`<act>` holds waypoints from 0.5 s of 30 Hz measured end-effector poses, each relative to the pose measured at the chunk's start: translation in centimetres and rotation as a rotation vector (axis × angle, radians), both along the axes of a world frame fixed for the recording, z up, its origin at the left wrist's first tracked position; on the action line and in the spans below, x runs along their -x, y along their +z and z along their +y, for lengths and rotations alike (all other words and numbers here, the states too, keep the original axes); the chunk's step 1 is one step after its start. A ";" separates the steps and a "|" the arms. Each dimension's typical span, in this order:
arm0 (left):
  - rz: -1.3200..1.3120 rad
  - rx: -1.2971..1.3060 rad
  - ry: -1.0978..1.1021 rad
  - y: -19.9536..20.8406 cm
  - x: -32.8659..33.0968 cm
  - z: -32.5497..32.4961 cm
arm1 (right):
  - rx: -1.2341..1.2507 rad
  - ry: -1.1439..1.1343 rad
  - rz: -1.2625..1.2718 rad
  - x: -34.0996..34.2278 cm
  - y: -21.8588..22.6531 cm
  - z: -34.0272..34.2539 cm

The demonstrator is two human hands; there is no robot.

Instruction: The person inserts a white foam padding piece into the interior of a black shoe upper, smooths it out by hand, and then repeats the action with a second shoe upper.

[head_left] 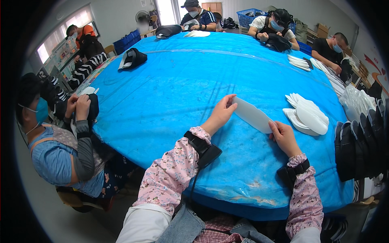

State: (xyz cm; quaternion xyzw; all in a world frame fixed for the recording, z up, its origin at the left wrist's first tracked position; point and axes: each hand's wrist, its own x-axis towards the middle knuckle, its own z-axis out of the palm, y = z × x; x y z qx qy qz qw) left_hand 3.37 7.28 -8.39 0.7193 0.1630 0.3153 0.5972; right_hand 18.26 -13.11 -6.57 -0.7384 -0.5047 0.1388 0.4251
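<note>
White insert strip (253, 115) spanning between both grips, left hand (221, 114) and right hand (283, 137) pinching its ends

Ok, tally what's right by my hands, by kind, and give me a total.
White strip, held between left hand and right hand: 1
Heap of white pieces: 1
Row of black caps: 1
Total: 3

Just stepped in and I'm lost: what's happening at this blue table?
The person holds a long white insert by its ends, left hand and right hand, just above the blue table. A pile of similar white pieces lies to the right, beside a row of black caps. Other people around the table handle black caps.
</note>
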 end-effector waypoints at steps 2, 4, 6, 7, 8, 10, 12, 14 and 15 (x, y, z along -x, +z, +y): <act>-0.003 -0.001 0.001 0.0 -0.1 0.0 | 0.005 0.000 -0.004 0.0 0.0 0.0; -0.022 -0.001 0.005 -0.1 -0.1 0.1 | -0.004 -0.012 0.015 0.1 0.0 0.1; -0.007 -0.001 0.002 -0.1 -0.1 0.2 | 0.001 -0.007 0.009 0.2 0.2 0.0; 0.006 0.000 -0.001 -0.1 0.0 0.2 | 0.004 -0.002 0.002 0.2 0.3 0.0; 0.006 0.000 -0.001 -0.1 -0.1 0.1 | 0.004 -0.003 0.002 0.2 0.3 0.0; -0.001 0.004 -0.004 -0.1 -0.1 0.2 | -0.001 -0.002 0.004 0.3 0.3 0.0; 0.001 0.004 -0.006 -0.1 0.0 0.2 | 0.004 0.000 0.001 0.2 0.3 0.0; 0.004 0.004 -0.006 -0.1 0.0 0.2 | 0.009 0.002 0.000 0.1 0.2 0.0; 0.002 0.003 -0.007 -0.1 0.0 0.2 | 0.006 0.001 0.007 0.2 0.2 0.0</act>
